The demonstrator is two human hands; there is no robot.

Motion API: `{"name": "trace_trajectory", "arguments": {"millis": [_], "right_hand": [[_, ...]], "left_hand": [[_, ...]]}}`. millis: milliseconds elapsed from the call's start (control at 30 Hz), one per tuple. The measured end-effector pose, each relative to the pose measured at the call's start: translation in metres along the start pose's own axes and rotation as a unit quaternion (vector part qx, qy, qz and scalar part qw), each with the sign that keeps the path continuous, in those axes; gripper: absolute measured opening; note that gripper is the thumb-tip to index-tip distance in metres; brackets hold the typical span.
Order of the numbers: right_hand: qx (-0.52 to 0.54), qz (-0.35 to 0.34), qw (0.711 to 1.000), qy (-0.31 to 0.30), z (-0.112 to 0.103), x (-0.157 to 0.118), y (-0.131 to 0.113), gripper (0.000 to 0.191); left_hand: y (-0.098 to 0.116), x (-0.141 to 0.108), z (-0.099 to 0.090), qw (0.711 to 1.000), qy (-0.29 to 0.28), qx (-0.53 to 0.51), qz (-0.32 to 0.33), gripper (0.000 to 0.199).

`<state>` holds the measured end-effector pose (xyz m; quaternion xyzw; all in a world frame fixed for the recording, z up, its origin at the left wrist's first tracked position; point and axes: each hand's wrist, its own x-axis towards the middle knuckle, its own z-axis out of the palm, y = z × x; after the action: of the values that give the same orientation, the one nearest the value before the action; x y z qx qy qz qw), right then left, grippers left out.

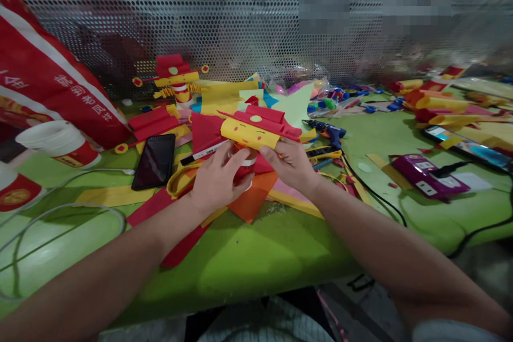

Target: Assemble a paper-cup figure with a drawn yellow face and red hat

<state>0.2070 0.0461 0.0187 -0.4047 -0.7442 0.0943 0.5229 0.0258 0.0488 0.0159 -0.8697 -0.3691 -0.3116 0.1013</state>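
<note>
My left hand [218, 176] curls around a small red-and-white paper cup [244, 166] standing over the scattered paper. Above that cup sits a yellow paper roll with a drawn face [246, 134], topped by a red folded paper hat [266, 116] with a pale round dot. My right hand [294, 164] grips the lower right edge of the yellow roll, thumb in front and fingers behind it. Where the roll meets the cup is partly hidden by my hands. A finished-looking paper figure [180, 83] of the same kind stands at the back left.
A black phone [154, 162], white paper cups [60, 141] and a red bag [52, 64] are on the left. Behind my right hand lies a blue glue gun [331, 131]. A purple power strip [428, 175] with cables sits right. Coloured paper covers the green table [280, 256]; a perforated metal screen [240, 21] stands behind.
</note>
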Motion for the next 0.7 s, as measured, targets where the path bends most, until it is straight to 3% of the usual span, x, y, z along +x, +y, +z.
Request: {"name": "trace_trajectory", "arguments": {"millis": [700], "right_hand": [[0.044,0.083,0.995,0.013,-0.0021,0.0049,-0.0046,0.055]], "left_hand": [[-0.0035,0.0003,0.0045,0.996,0.013,-0.090,0.009,0.035]]}}
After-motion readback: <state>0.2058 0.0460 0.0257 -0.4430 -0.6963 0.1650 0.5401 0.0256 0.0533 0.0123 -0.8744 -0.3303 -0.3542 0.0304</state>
